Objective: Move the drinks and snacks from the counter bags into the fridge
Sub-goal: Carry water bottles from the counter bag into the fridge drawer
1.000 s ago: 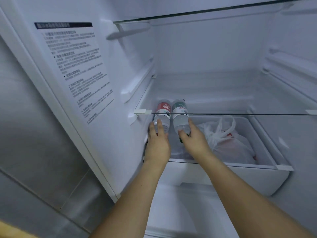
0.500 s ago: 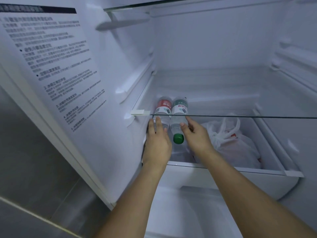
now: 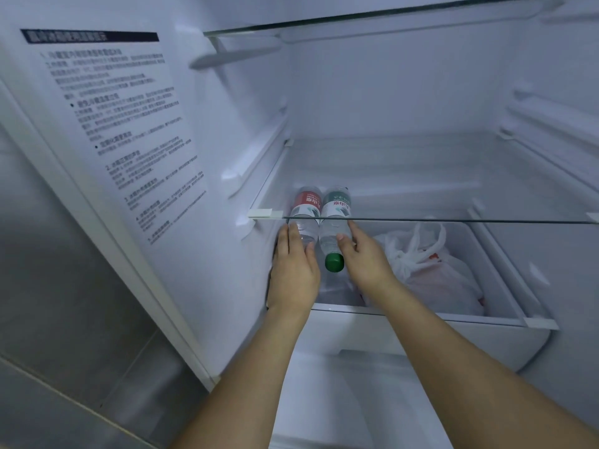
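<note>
- Bottles lie side by side in the white drawer (image 3: 505,322), under the glass shelf (image 3: 453,221): the red-labelled bottle (image 3: 306,209) at its left end, the green-capped bottle (image 3: 334,231) touching it on the right.
- Left hand (image 3: 293,270) rests flat on the red-labelled bottle, fingers straight.
- Right hand (image 3: 364,259) touches the green-capped bottle's right side, fingers loosely extended, not wrapped round it.
- Tied white plastic bag (image 3: 431,270) sits in the drawer, just right of the right hand.
- Printed instruction sticker (image 3: 120,131) covers the fridge wall left of the drawer.
</note>
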`<state>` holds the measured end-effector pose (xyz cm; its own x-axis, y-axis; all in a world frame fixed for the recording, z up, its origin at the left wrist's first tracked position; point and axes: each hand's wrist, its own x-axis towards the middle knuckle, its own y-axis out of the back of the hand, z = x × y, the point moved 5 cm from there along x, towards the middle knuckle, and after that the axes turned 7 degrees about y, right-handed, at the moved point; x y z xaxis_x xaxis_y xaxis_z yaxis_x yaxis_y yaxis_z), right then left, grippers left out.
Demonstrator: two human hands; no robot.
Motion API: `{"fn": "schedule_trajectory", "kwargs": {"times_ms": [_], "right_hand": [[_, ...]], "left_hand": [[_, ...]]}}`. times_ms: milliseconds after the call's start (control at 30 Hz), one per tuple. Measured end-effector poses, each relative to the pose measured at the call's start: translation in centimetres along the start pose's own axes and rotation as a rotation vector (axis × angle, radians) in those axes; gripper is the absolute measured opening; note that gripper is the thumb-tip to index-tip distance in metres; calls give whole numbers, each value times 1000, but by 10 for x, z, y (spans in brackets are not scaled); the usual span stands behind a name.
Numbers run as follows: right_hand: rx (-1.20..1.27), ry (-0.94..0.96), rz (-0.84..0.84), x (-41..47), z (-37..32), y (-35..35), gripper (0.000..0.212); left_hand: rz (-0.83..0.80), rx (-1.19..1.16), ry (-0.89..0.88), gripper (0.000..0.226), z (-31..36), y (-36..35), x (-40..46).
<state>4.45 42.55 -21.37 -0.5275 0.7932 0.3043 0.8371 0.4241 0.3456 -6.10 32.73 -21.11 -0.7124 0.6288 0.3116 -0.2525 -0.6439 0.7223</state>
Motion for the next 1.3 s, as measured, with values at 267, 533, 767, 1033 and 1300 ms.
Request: {"fn": "schedule_trajectory", "kwargs": {"times_ms": [267,533,767,1033,1300], "right_hand": [[-88,17,-48,-16,-17,9,29],[-241,10,-188,-35,-37,14,48],[-406,35,-246,-62,-58,19,59],[-731,49,-317,-96,-70,31,69],[-881,32,-433,-139,-89,35,71]], "left_hand": [[6,-17,-24,56,3,9,-11],[-13,-54,-38,59,2,24,-31],[-34,20,-82,60,3,43,-58],[-76,263,-87,64,10,66,-94],[-113,500,-76,63,6,98,-139]]}}
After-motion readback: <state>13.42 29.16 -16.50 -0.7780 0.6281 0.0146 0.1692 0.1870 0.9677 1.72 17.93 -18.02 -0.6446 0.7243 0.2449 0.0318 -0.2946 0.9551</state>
